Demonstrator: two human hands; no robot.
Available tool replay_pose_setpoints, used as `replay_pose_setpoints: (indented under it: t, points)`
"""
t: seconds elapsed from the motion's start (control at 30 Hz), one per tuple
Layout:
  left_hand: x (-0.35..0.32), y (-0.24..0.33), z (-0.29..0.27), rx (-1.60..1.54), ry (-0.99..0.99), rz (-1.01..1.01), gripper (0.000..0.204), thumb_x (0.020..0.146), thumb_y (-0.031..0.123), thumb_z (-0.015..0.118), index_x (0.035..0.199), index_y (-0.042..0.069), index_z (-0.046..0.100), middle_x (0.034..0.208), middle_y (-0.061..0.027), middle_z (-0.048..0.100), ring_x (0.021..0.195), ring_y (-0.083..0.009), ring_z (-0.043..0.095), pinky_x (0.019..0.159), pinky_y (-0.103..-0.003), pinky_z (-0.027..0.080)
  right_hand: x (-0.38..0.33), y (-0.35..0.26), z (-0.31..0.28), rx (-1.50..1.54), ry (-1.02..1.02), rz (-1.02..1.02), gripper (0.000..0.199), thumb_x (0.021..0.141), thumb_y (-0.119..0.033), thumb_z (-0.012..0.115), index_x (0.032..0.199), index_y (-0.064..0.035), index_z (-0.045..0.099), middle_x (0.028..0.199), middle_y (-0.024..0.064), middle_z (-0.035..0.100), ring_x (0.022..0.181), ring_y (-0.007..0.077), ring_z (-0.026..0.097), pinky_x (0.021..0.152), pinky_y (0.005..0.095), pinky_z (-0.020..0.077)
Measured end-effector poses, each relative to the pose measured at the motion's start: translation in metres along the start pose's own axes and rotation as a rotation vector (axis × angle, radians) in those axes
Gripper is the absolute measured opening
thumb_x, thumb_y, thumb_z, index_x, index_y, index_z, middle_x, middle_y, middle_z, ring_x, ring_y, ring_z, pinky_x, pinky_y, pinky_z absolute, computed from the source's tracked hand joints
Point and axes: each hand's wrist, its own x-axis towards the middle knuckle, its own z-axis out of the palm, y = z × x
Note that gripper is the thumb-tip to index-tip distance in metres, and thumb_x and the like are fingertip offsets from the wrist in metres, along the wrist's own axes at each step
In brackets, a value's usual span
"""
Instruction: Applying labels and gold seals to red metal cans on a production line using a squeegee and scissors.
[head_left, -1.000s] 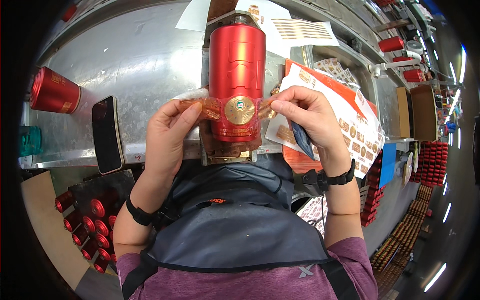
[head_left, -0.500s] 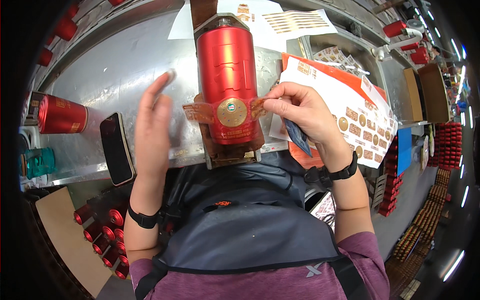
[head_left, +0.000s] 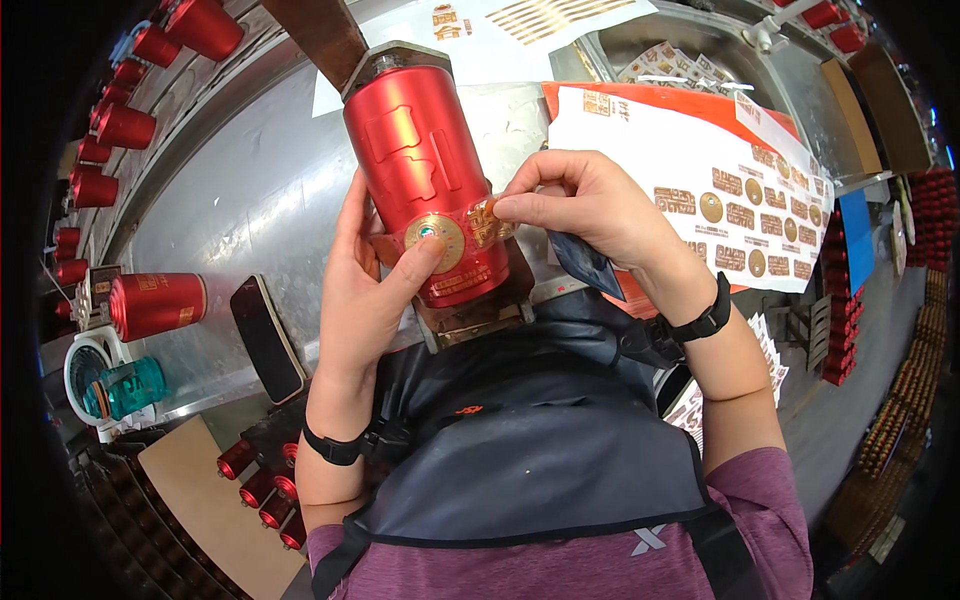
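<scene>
I see the bottle (head_left: 426, 180) lying on its holder (head_left: 480, 320). On its left, the left hand (head_left: 372, 295) clasps it, thumb on the gold seal (head_left: 429, 227); on its right, the right hand (head_left: 598, 212) pinches the sticker (head_left: 484, 225).

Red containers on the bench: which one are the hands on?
The central red container with the round gold emblem: left hand around its side, right hand pinching its clear gold-printed strip. No hand touches the red one left of the phone.

The head camera looks down, close above left hand (head_left: 365, 302) and right hand (head_left: 612, 215).
</scene>
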Motion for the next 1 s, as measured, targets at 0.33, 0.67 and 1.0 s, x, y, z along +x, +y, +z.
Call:
replay_pose_setpoints:
  t: [0.33,0.67,1.0]
  points:
    - [0.001,-0.009,-0.012,-0.022,-0.001,0.006,0.08,0.09,0.006,0.065,0.153,0.003,0.016,0.139,-0.0149,0.047,0.119,-0.0217,0.054,0.101,-0.036,0.044,-0.001,-0.002,0.0,0.009,-0.023,-0.011,0.011,0.087,-0.013,0.071,0.089,-0.0022,0.067,0.076,-0.003,0.065,0.066,-0.0009,0.052,0.059,0.0153,0.0387]
    - [-0.004,-0.01,-0.012,0.02,-0.046,0.0,0.083,0.089,0.006,0.066,0.154,0.005,0.014,0.147,-0.016,0.038,0.13,-0.0234,0.045,0.108,-0.038,0.038,0.001,0.0,0.0,-0.009,-0.009,0.028,0.011,0.088,-0.012,0.071,0.09,-0.0024,0.066,0.079,-0.0017,0.066,0.069,-0.0002,0.054,0.061,0.0154,0.0401]
    - [0.002,-0.011,-0.008,0.231,-0.018,0.12,0.096,0.079,0.016,0.075,0.152,-0.001,0.015,0.148,-0.0182,0.036,0.134,-0.0256,0.039,0.11,-0.037,0.033,0.004,0.002,-0.001,0.0,-0.022,-0.017,0.012,0.088,-0.013,0.071,0.089,-0.0027,0.066,0.073,-0.0035,0.063,0.065,-0.0007,0.052,0.058,0.0158,0.0386]
